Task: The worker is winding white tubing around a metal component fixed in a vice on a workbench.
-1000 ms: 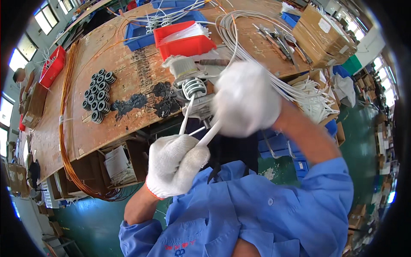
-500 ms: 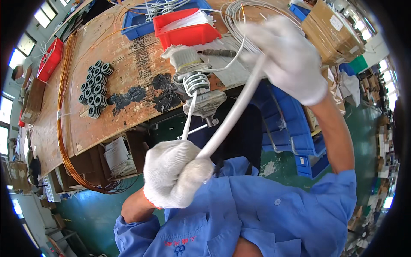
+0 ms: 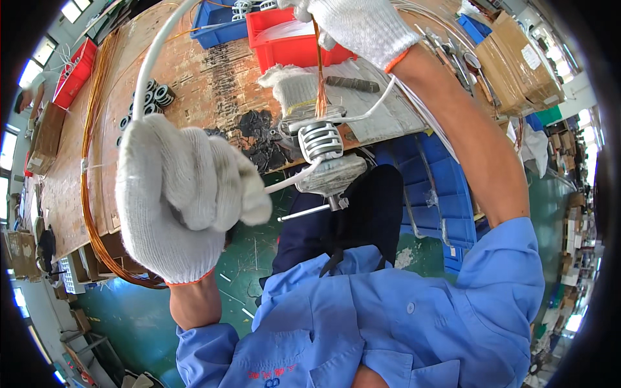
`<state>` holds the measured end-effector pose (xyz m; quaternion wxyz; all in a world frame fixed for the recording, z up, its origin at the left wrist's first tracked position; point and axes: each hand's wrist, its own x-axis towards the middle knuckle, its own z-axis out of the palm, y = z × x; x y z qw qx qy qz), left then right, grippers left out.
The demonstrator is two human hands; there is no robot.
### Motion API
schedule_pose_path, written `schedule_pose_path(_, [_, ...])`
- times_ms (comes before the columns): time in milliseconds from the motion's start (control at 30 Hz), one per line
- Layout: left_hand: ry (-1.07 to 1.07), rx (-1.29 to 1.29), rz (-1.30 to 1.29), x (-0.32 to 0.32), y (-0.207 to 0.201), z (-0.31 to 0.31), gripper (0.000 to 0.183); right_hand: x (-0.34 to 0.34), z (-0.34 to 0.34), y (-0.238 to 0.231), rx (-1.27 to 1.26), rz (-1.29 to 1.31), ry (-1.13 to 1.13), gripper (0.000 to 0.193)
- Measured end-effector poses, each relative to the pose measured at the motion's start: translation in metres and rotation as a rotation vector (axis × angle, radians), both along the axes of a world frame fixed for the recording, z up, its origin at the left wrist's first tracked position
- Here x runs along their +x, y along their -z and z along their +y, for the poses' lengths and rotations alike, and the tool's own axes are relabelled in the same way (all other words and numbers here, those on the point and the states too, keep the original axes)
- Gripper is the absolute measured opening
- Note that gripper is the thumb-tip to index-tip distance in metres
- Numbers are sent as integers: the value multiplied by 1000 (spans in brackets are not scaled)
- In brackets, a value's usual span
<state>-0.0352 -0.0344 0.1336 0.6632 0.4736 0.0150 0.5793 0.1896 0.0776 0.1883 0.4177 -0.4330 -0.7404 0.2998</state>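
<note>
The red bin [image 3: 275, 52] is glossy plastic. Beneath it, the workbench [image 3: 200, 81] is rough wood; right of it, the box [image 3: 522, 64] is matt cardboard; left of it, the left glove [image 3: 181, 187] is knitted cloth and the white tube [image 3: 145, 74] smooth plastic.

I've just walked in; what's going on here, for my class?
A gloved person works at a wooden table. The left hand grips a white cord. The right hand is at some copper wires, which run down toward a white-wound coil at the table's edge. More coils lie on the table, partly hidden by the left hand.
</note>
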Motion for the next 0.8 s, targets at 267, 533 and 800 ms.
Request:
schedule_pose_path(267, [-477, -42, 37, -13, 20, 25, 62, -14, 25, 13, -341, -16, -79, 30])
schedule_pose_path(533, [-330, -104, -226, 30, 48, 99, 76, 2, -19, 59, -564, -476, -210, 21])
schedule_pose_path(800, [-31, -432, 33, 48, 85, 89, 88, 58, -118, 116, 750, -545, -114, 29])
